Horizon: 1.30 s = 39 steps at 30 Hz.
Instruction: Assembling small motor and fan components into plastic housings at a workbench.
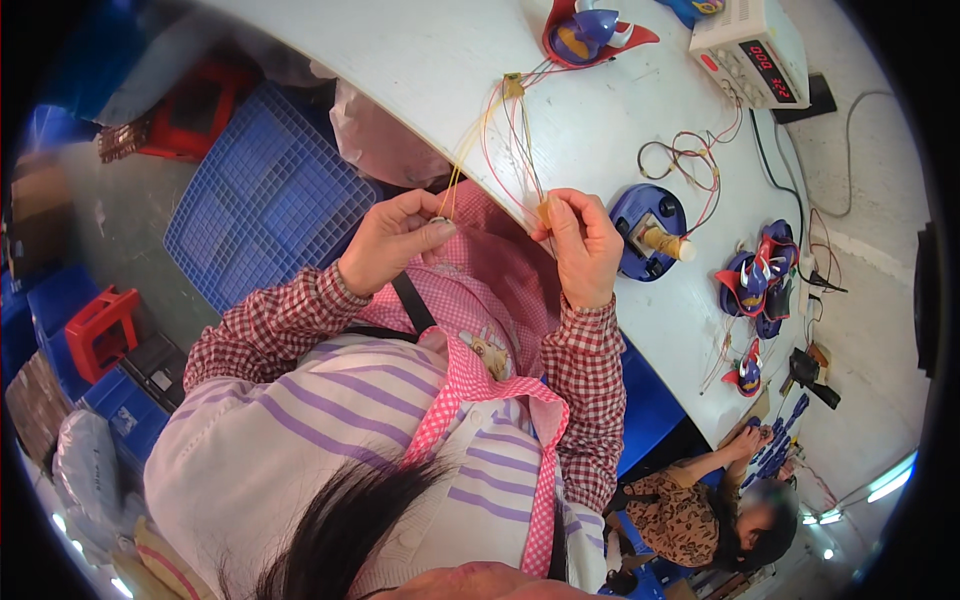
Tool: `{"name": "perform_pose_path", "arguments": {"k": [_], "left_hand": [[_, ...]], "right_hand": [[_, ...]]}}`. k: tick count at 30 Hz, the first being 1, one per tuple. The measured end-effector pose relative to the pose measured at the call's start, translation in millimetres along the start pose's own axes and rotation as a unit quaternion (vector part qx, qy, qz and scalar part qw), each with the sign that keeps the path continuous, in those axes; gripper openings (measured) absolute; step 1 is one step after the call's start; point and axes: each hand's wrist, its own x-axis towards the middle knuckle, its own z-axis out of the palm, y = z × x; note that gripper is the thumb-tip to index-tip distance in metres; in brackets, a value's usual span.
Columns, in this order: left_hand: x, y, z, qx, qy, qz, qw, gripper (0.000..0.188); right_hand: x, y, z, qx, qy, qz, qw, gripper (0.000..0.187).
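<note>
Two items held, head view. Left hand (400, 238): thumb and fingers pinched on a small rounded piece (440, 220), off the table edge, above the lap. Yellow wires (458, 172) climb from it toward a small circuit board (513, 86) lying on the white table (590, 130). Right hand (585, 245): thumb and fingertips closed on a small tan-orange piece (545, 212), at the table edge as seen from above. Thin red and dark wires (520, 140) run between that hand and the board. Exact make of both pieces too small to tell.

Beyond the board, near it: red-and-purple toy shell (592, 35) with pale horns, wires at its base. Right of the right hand: round blue base (640, 215), a yellowish wrapped cylinder (665, 242) on it, looped leads (690, 165) above. Far corner: white power supply (748, 55), red digits lit. Farther right along the table: cluster of horned toy parts (760, 275), one smaller horned part (748, 370) apart from it.

Floor side, left: blue plastic grid (270, 195), red stool (103, 332). Lower right: a co-worker (690, 515) in patterned top, hands at blue parts (780, 445).
</note>
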Motion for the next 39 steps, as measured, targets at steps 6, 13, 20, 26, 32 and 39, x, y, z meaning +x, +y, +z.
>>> {"name": "perform_pose_path", "arguments": {"k": [6,13,20,26,32,39], "left_hand": [[0,6,-1,0.059,-0.013,0.062,0.996,0.016],[10,8,15,0.192,-0.069,0.180,0.962,0.014],[11,20,9,0.213,-0.087,0.171,0.958,0.014],[25,18,-4,0.168,-0.086,0.123,0.974,0.014],[29,16,-2,0.151,-0.093,0.102,0.979,0.014],[20,9,8,0.134,-0.090,0.102,0.982,0.015]], "right_hand": [[16,-4,1,-0.337,0.023,-0.179,0.924,0.018],[80,-52,78,-0.545,0.097,-0.189,0.811,0.035],[133,-23,86,-0.639,0.069,-0.089,0.761,0.020],[140,-17,83,-0.622,0.063,-0.182,0.758,0.010],[140,-16,76,-0.602,0.069,-0.189,0.772,0.008],[129,-20,67,-0.598,0.085,-0.169,0.779,0.009]]}}
